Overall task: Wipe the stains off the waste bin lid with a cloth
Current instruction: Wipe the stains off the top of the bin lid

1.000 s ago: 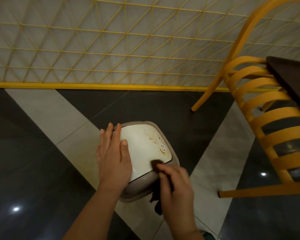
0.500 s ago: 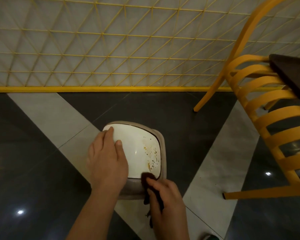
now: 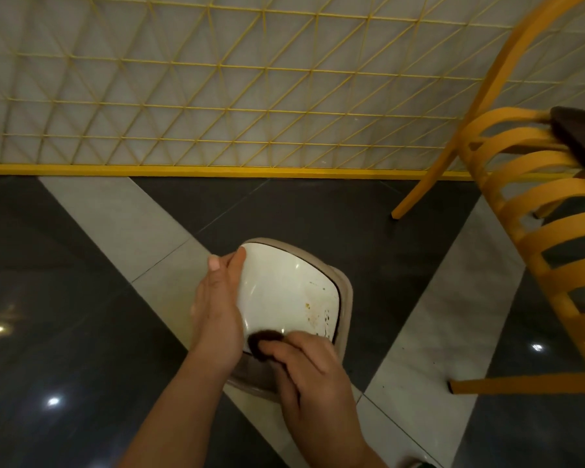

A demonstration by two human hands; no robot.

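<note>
**Head view: cloth at the near edge of the lid**

Head camera looks down on a waste bin (image 3: 343, 298) standing on the tiled floor (image 3: 318, 211), its white lid (image 3: 277, 292) facing up. The left hand (image 3: 217, 309) lies along the lid's left edge, fingers (image 3: 235, 265) straight and close together, thumb out on the outer side. The right hand (image 3: 313, 376) curls its fingers round a dark cloth (image 3: 262, 339) and presses it onto the lid's near edge. Brown stains (image 3: 318, 315) sit on the lid's right side, just beside the cloth. A yellow chair (image 3: 537, 231) stands to the right, against a yellow grid wall (image 3: 217, 79).

Compared with half a second ago, the cloth has shifted left along the near edge, and the left hand has turned more onto the lid's side.
</note>
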